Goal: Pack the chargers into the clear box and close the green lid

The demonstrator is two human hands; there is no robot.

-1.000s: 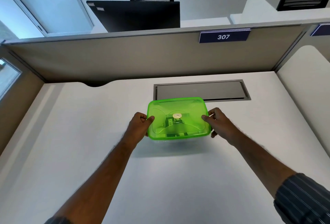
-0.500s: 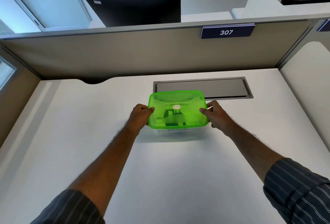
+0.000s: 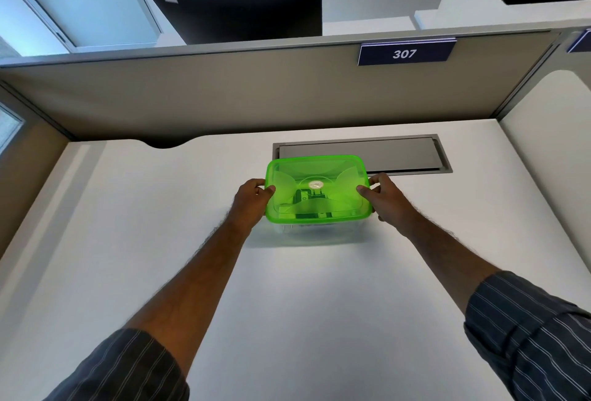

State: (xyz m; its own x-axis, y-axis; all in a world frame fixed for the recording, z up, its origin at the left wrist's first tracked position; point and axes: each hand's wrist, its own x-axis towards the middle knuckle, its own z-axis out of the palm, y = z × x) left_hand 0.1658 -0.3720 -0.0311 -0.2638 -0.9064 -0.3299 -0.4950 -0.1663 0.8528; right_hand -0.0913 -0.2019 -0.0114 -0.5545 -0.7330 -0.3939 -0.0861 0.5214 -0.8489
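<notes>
Chargers show only as dim dark and pale shapes through the green lid, too blurred by the tinted plastic to count or tell apart. That lid sits flat on the clear box, covering its whole top; whether its rim is snapped down all round cannot be told. Of the box itself only a thin, near-transparent strip of the near wall appears below the lid's front edge, and its base is hard to separate from the white desk and the soft shadow under it. A small pale round sticker lies at the lid's centre, its print unreadable.

Taking the lid as landmark: the left hand clasps its left edge, thumb over the top, the other fingers hidden below the rim. The right hand clasps its right edge the same way. Both striped sleeves are cut off by the bottom of the view. Just behind the lid, partly covered by its far edge, a grey cable hatch is set in the desk. Farther behind rises a beige partition bearing a blue plate marked 307.
</notes>
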